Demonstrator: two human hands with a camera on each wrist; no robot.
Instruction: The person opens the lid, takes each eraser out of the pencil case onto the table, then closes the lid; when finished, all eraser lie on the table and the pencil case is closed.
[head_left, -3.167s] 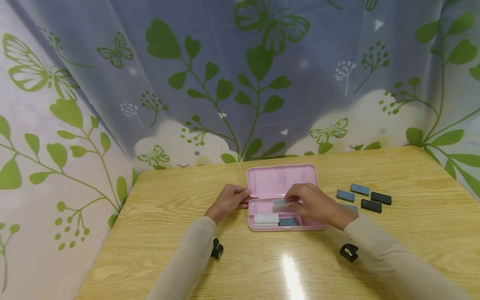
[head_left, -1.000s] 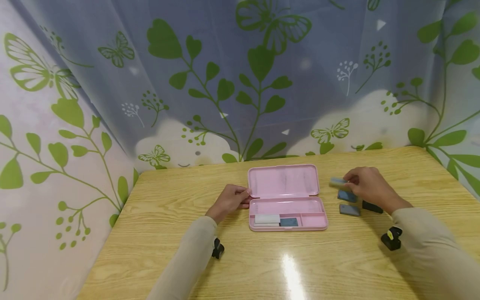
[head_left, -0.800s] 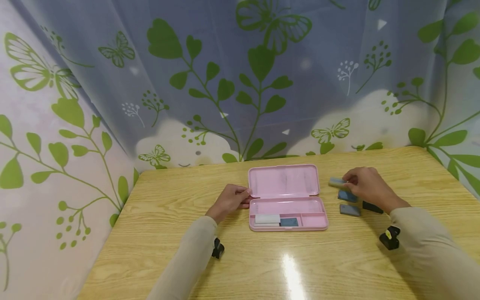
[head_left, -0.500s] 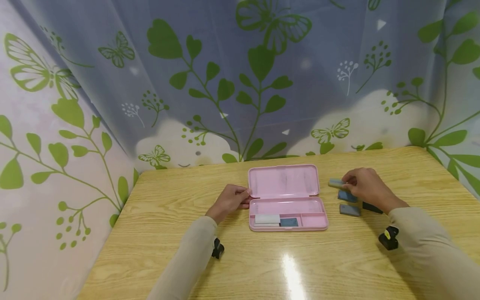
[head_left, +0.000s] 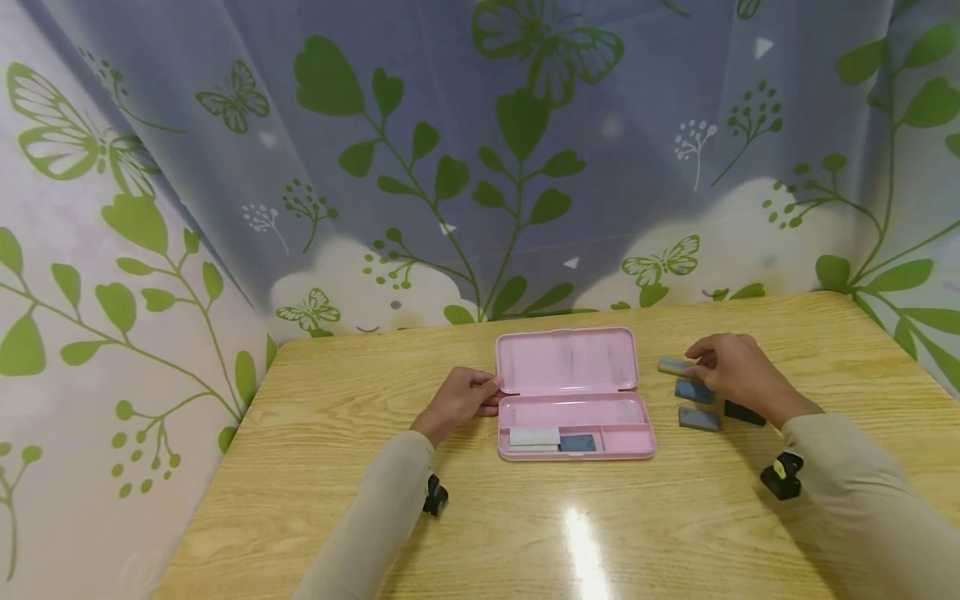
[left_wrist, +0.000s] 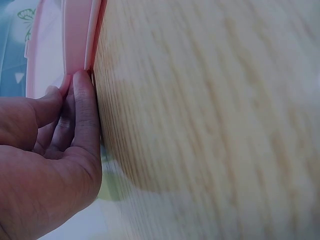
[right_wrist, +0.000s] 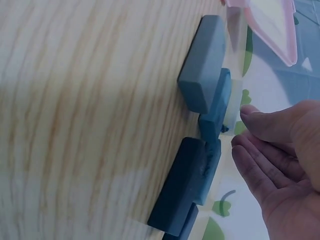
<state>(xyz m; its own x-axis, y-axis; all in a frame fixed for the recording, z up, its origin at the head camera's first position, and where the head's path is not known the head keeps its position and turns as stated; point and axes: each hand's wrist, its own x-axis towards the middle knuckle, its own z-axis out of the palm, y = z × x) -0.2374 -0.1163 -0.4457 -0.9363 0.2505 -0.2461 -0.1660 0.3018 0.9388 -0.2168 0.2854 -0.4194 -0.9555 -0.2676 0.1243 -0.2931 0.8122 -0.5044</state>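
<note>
A pink pencil case (head_left: 566, 362) lies unfolded on the table, its lid toward the curtain. My left hand (head_left: 463, 396) pinches its left edge near the hinge, thumb on one side and fingers on the other in the left wrist view. My right hand (head_left: 738, 371) pinches the end of a pale grey-green eraser (head_left: 672, 366) at the back of a group of erasers. In the right wrist view that pale eraser (right_wrist: 233, 105) is half hidden behind a blue eraser (right_wrist: 216, 107), right at my thumb tip.
White erasers (head_left: 534, 437) and a blue-grey eraser (head_left: 577, 443) sit in the case's front compartment. Beside the case lie a blue eraser (head_left: 693, 391), a grey eraser (head_left: 699, 419) and a black eraser (head_left: 745, 413); my hand covers others. A patterned curtain (head_left: 420, 208) hangs behind the table.
My right hand has carried the pale grey-green eraser from over the pencil case to the right, among the other erasers. In the last second it has barely moved. The left hand stays put.
</note>
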